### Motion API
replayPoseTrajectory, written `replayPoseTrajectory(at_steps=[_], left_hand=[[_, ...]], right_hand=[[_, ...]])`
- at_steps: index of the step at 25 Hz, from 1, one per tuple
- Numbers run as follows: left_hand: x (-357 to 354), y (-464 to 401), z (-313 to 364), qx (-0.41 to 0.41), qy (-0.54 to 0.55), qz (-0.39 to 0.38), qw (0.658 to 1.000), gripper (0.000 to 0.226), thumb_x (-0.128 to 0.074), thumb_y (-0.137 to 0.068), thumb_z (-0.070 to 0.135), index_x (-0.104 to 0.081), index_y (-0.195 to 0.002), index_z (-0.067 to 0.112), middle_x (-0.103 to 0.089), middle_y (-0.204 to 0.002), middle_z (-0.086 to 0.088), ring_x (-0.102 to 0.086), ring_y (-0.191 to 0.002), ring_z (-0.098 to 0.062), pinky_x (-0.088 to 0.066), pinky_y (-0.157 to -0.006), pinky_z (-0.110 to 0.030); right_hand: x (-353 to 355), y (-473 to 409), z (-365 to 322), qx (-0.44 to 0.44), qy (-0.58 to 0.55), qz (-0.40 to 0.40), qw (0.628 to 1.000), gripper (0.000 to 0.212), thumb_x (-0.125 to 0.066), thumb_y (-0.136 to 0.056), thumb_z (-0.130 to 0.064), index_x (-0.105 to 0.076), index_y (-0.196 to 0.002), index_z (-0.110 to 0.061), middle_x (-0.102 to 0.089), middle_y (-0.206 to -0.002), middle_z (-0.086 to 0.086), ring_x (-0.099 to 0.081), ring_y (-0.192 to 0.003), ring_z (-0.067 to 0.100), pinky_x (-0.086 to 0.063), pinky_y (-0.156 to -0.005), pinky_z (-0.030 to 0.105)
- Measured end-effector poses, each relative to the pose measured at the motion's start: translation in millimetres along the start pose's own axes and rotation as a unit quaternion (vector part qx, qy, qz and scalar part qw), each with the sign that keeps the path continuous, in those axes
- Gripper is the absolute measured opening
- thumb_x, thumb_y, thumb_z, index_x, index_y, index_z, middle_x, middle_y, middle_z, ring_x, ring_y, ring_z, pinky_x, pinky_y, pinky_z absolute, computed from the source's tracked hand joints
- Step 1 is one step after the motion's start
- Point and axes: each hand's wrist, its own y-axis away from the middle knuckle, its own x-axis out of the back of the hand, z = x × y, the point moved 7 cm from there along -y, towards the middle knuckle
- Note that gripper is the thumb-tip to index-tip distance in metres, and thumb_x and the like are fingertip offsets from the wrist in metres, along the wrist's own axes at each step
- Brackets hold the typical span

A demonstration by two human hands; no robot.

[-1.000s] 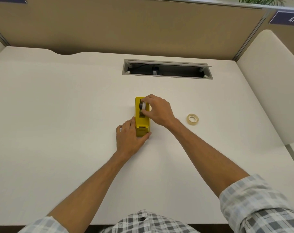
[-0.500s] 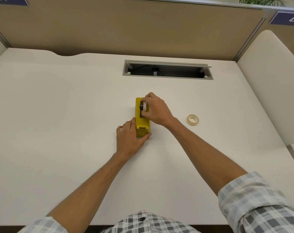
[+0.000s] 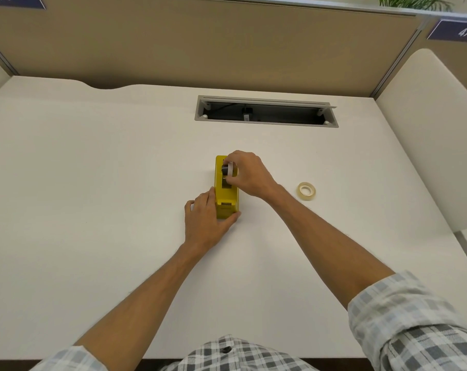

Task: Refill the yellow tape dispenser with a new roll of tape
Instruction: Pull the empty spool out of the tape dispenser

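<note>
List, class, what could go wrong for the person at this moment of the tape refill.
The right hand pinches the small spool above the yellow tape dispenser; it may slip. The left hand braces only the near end, so the dispenser could tip. The tape roll lies near the right forearm and could get knocked.

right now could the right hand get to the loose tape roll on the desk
Probably yes: the tape roll lies alone on bare desk just right of the right hand, nothing between. But that hand is pinching the spool in the dispenser.
</note>
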Motion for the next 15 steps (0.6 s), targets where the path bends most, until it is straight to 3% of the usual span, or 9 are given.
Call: replayPoseTrajectory(at_steps=[6, 15], left_hand=[[-0.3, -0.2, 0.4, 0.000, -0.007, -0.005, 1.000, 0.086, -0.052, -0.077, 0.075, -0.040, -0.139, 0.017, -0.057, -0.132, -0.003, -0.052, -0.120, -0.020, -0.032, -0.107, -0.042], [-1.6, -0.1, -0.7, 0.005, -0.006, -0.013, 1.000, 0.086, -0.051, -0.077, 0.075, -0.039, -0.140, 0.018, -0.055, -0.134, -0.002, -0.050, -0.122, -0.019, -0.031, -0.108, -0.044]], right_hand=[[-3.9, 0.8, -1.9, -0.024, -0.006, 0.002, 1.000, 0.050, -0.076, -0.079, -0.029, -0.063, -0.124, -0.013, -0.060, -0.124, 0.005, -0.060, -0.104, 0.021, -0.052, -0.085, 0.030], [-2.1, -0.1, -6.6, -0.047, 0.004, 0.024, 0.999, 0.041, -0.073, -0.083, -0.027, -0.067, -0.120, -0.012, -0.062, -0.124, 0.006, -0.062, -0.104, 0.022, -0.051, -0.086, 0.029]])
